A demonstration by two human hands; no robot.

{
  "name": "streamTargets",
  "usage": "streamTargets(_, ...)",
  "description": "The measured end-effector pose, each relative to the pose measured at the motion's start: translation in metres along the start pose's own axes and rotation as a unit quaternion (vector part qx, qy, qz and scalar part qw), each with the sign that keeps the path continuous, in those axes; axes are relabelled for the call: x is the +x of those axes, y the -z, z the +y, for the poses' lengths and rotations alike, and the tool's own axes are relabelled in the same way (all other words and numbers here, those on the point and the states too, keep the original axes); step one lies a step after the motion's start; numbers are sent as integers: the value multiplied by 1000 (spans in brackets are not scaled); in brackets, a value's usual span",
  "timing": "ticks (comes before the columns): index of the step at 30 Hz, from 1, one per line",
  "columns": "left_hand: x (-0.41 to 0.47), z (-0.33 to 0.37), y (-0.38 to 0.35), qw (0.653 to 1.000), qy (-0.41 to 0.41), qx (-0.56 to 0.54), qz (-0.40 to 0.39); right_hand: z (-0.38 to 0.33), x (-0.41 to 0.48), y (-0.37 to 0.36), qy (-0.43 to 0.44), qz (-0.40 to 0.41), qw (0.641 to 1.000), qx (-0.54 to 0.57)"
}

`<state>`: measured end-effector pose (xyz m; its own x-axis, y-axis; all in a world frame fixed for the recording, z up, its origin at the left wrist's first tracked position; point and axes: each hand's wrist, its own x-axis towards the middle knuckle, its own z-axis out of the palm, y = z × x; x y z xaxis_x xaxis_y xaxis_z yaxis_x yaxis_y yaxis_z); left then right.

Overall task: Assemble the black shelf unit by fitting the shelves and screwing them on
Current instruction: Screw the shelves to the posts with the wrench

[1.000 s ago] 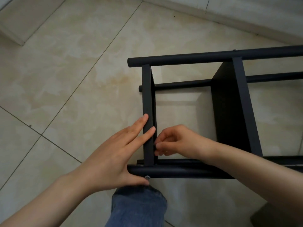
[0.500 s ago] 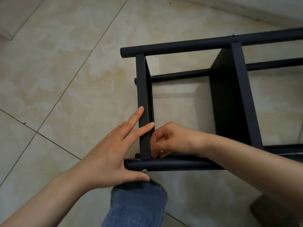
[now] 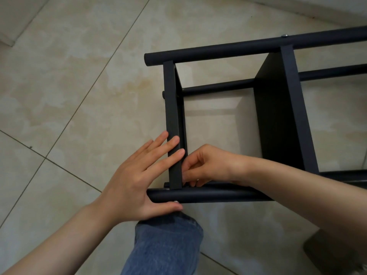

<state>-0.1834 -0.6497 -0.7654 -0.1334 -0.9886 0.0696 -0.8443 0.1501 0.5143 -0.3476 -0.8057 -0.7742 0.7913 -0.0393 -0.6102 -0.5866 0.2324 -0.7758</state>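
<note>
While the black shelf unit [image 3: 278, 116] lies on its side on the tiled floor [image 3: 79, 96], the left hand [image 3: 137, 181] presses straight, open fingers [image 3: 170, 143] against the end shelf [image 3: 172, 108], thumb beside a screw [image 3: 175, 202] in the near pole [image 3: 218, 195]. The right hand [image 3: 206, 165] curls its fingers at the inner corner; whether they pinch anything is unclear.

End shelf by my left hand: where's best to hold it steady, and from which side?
Grip the end shelf along its narrow top edge, coming from the open left side: it stands on edge between the poles, and the right hand crowds the inside.
</note>
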Motion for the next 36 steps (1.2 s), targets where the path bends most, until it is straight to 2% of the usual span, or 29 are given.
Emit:
streamTargets(5, 1, 1, -1, 1000, -2, -25, 7, 0, 3, 4, -21, -32, 999, 4)
streamTargets(14, 3, 3, -1, 999, 13, -47, -2, -4, 17, 10, -112, -126, 985, 31)
streamTargets(24, 2, 3, -2, 998, 16, -56, -2, 1, 18, 14, -134, -142, 977, 80)
streamTargets(36, 1, 3, -2, 999, 11, -50, -5, 5, 23, 9, -144, -148, 975, 78)
